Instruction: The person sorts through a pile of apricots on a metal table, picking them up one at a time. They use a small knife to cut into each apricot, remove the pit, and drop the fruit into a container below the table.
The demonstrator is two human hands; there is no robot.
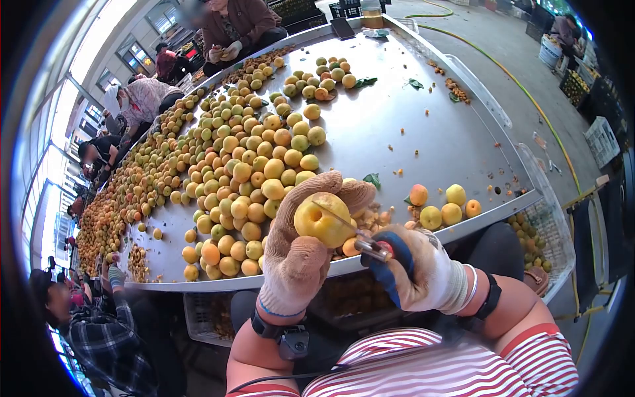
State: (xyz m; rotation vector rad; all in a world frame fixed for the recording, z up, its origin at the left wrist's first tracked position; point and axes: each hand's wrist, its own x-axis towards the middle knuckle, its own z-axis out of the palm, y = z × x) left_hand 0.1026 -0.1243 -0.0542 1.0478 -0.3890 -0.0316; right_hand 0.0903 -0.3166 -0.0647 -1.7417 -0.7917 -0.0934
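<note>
Only the head view here. The left hand, in a beige knit glove, has its grip closed around one apricot, holding it up just above the near edge of the desk. The fruit is pale yellow, round and smooth, with a small dimple showing on its upper left side and no red blush. The right hand, in a white and blue glove, has its grip closed on a small knife, and the thin blade lies across the face of the apricot. Behind them, a big pile of fruit, yellow to orange, covers the left side of the steel desk, and four loose ones sit near the right edge. Other people sit along the far side and at lower left.
</note>
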